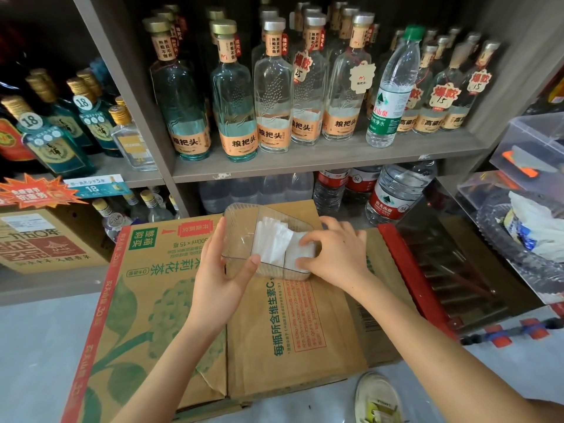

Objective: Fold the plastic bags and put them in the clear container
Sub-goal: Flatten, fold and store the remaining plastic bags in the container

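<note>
A clear container (241,222) with a ribbed rim and an inner divider rests on a cardboard box (189,303). Several folded white plastic bags (273,244) stand packed inside it, mostly on the right of the divider. My left hand (219,270) grips the container's near left wall, thumb on the front rim. My right hand (334,254) is at the container's right end, with fingertips pressing on the folded bags there. The bags under my right fingers are partly hidden.
Shelves of glass liquor bottles (271,87) and water bottles (393,87) stand just behind the box. A red basket (433,270) lies to the right, with clear plastic bins (531,141) and a glass dish holding packets (525,233) beyond. A shoe (378,398) rests on the grey floor.
</note>
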Demonstrator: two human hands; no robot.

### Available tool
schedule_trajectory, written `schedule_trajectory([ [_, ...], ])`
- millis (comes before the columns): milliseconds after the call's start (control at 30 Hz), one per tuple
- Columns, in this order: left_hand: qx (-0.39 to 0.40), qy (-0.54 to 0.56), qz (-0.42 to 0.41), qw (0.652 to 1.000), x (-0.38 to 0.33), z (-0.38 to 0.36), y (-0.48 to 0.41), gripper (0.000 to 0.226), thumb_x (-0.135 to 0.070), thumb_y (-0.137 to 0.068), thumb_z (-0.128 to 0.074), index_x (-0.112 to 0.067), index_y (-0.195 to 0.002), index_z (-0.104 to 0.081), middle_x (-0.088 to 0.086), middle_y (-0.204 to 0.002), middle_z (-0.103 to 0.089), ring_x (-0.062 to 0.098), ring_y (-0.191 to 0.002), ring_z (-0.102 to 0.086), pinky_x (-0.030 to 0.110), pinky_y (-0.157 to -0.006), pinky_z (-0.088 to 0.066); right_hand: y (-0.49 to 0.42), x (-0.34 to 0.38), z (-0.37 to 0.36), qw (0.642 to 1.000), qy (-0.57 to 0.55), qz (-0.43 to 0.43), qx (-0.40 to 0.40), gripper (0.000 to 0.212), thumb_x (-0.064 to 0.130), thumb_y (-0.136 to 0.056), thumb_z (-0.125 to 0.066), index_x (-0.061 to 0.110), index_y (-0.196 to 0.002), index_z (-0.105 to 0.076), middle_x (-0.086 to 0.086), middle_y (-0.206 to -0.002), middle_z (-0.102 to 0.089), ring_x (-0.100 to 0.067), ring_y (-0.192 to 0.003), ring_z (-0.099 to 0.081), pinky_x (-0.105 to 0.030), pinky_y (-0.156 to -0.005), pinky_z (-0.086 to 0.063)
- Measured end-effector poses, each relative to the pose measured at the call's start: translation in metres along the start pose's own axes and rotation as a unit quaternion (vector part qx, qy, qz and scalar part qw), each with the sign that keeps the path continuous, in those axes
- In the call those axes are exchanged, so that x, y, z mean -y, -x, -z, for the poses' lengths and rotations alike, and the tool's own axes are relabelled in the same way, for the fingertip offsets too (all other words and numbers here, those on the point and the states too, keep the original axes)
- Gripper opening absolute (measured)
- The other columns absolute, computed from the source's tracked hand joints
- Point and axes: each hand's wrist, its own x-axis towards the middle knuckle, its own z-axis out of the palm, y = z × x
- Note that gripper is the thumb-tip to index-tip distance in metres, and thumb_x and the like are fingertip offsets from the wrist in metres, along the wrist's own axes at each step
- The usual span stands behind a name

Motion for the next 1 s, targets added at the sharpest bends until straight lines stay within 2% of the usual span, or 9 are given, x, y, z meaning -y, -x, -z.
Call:
schedule_trajectory([
  [133,-0.002,-0.005,0.002,1.0,0.0,0.0,-0.001,0.087,-0.049,-0.074,-0.063,-0.037,-0.15,-0.022,-0.01,-0.151,-0.034,0.008,-0.139,-0.033,0.041,-0.114,-0.033,-0.002,0.004,-0.005,0.999,-0.005,-0.026,0.021,0.041,0.053,-0.074,-0.071,0.045,-0.114,-0.062,0.005,-0.15,-0.034,-0.022,-0.132,-0.032,-0.039,-0.101,-0.022],
  [367,-0.002,-0.006,0.001,1.0,-0.001,-0.005,-0.01,0.081,-0.038,-0.084,-0.066,-0.038,-0.149,-0.018,-0.011,-0.152,-0.032,0.008,-0.139,-0.033,0.037,-0.114,-0.031,0.017,-0.013,0.017,0.988,-0.146,-0.053,-0.016,0.042,0.049,-0.075,-0.073,0.044,-0.114,-0.062,0.012,-0.144,-0.039,-0.017,-0.132,-0.035,-0.043,-0.105,-0.02],
  [533,-0.007,-0.006,0.012,1.0,-0.002,-0.009,-0.029,0.079,-0.036,-0.087,-0.067,-0.031,-0.151,-0.02,-0.007,-0.154,-0.033,0.013,-0.141,-0.03,0.046,-0.115,-0.03,0.055,-0.026,0.022,0.96,-0.268,-0.052,-0.067,0.035,0.041,-0.073,-0.077,0.044,-0.105,-0.064,0.02,-0.123,-0.048,-0.008,-0.122,-0.044,-0.046,-0.108,-0.03],
  [600,0.001,-0.02,0.01,1.0,-0.004,-0.007,-0.032,0.082,-0.038,-0.087,-0.066,-0.029,-0.152,-0.018,-0.004,-0.155,-0.031,0.015,-0.142,-0.029,0.044,-0.116,-0.028,0.079,-0.027,0.018,0.944,-0.314,-0.042,-0.09,0.035,0.036,-0.072,-0.078,0.046,-0.101,-0.061,0.027,-0.113,-0.049,-0.003,-0.113,-0.048,-0.039,-0.104,-0.037],
  [667,-0.004,-0.049,0.001,0.999,-0.005,0.0,-0.026,0.083,-0.041,-0.088,-0.065,-0.026,-0.153,-0.015,-0.003,-0.155,-0.031,0.014,-0.142,-0.028,0.038,-0.115,-0.027,0.107,-0.023,0.011,0.93,-0.35,-0.035,-0.109,0.032,0.032,-0.072,-0.078,0.045,-0.097,-0.061,0.028,-0.108,-0.052,0.004,-0.102,-0.05,-0.021,-0.093,-0.04],
  [733,-0.029,-0.082,-0.01,0.996,-0.002,0.014,-0.009,0.078,-0.043,-0.09,-0.061,-0.024,-0.153,-0.019,-0.002,-0.151,-0.038,0.013,-0.139,-0.033,0.034,-0.111,-0.03,0.138,-0.018,-0.002,0.919,-0.38,-0.034,-0.104,0.029,0.031,-0.073,-0.077,0.042,-0.095,-0.063,0.025,-0.104,-0.055,0.005,-0.097,-0.052,-0.008,-0.08,-0.036],
  [800,-0.06,-0.141,-0.025,0.988,0.011,0.033,0.017,0.066,-0.043,-0.093,-0.057,-0.02,-0.149,-0.031,0.001,-0.146,-0.045,0.016,-0.135,-0.039,0.035,-0.107,-0.032,0.166,-0.014,-0.024,0.912,-0.401,-0.034,-0.08,0.024,0.027,-0.074,-0.077,0.037,-0.093,-0.066,0.02,-0.099,-0.058,0.003,-0.095,-0.053,-0.007,-0.077,-0.037],
  [867,-0.072,-0.229,-0.032,0.97,0.034,0.055,0.048,0.059,-0.044,-0.095,-0.054,-0.015,-0.144,-0.04,0.006,-0.144,-0.048,0.025,-0.134,-0.041,0.043,-0.108,-0.033,0.191,-0.01,-0.052,0.909,-0.412,-0.044,-0.048,0.022,0.021,-0.075,-0.078,0.034,-0.089,-0.067,0.016,-0.095,-0.059,0.001,-0.091,-0.054,-0.01,-0.076,-0.04],
  [1000,-0.043,-0.384,-0.019,0.922,0.089,0.094,0.094,0.075,-0.064,-0.088,-0.029,-0.014,-0.142,-0.045,0.011,-0.148,-0.043,0.032,-0.141,-0.031,0.049,-0.115,-0.021,0.225,-0.003,-0.115,0.917,-0.389,-0.062,0.054,0.029,0.019,-0.078,-0.078,0.041,-0.083,-0.06,0.016,-0.088,-0.059,0.004,-0.088,-0.052,-0.008,-0.073,-0.038],
])
